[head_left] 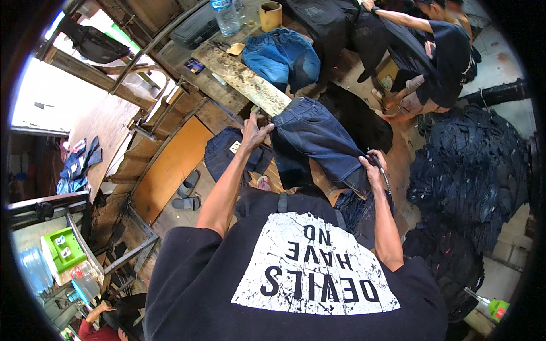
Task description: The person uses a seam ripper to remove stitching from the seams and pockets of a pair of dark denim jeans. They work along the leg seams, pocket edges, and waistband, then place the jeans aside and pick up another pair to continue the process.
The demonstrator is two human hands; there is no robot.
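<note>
Dark blue denim shorts (pixel 321 128) are drawn over the near end of a worn wooden plank (pixel 247 79), with the legs toward my right. At the waistband my left hand (pixel 255 133) is closed on the edge of the cloth beside the plank; some of its fingertips are hidden. My right hand (pixel 373 169) is at the leg hem, closed around a slim corded tool. The tool's dark cable (pixel 388 183) runs down along my forearm, and its tip is hard to make out against the denim.
Lighter blue shorts (pixel 278 57) lie beyond the plank, near a water bottle (pixel 226 20) and a yellowish cup (pixel 271 16). A large dark cloth heap (pixel 466 176) fills the right. Another person (pixel 446 62) sits at the far right. Sandals (pixel 186 193) lie on the floor, left.
</note>
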